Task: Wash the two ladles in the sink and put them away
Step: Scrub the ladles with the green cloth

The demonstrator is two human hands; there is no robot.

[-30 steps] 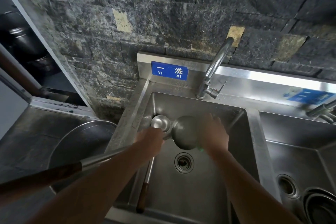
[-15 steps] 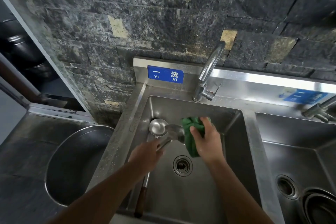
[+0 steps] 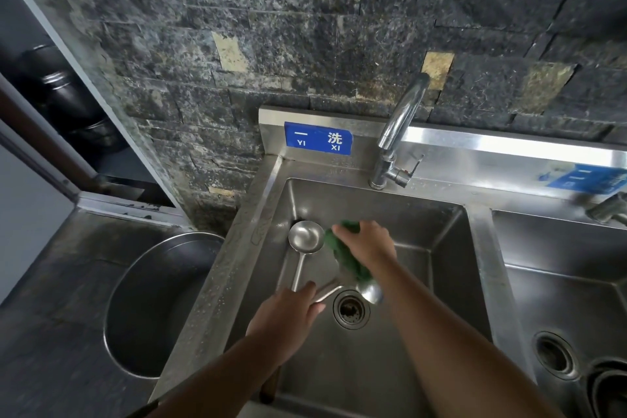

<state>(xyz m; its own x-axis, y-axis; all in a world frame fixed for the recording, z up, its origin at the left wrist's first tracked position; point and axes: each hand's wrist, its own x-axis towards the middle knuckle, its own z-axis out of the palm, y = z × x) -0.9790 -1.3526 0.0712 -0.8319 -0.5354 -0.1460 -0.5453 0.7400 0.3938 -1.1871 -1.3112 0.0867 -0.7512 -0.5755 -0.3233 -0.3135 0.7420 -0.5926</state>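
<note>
A small steel ladle (image 3: 305,237) lies in the left sink basin (image 3: 390,349), bowl up near the back left corner, its handle running toward me under my left arm. My left hand (image 3: 291,319) grips the metal shaft of a second ladle whose bowl (image 3: 370,292) hangs just above the drain (image 3: 350,310). My right hand (image 3: 368,241) holds a green cloth (image 3: 344,256) pressed against that ladle, just above its bowl.
A tap (image 3: 398,132) stands on the back rim above the basin, with no water running. A large round steel basin (image 3: 149,309) is set in the dark counter to the left. The right sink (image 3: 559,316) holds stacked metal bowls (image 3: 609,390) at its near corner.
The held ladle's bowl has dropped lower and nearer, now beside the drain. My right hand with the green cloth has slid along it, and the view has tilted slightly down.
</note>
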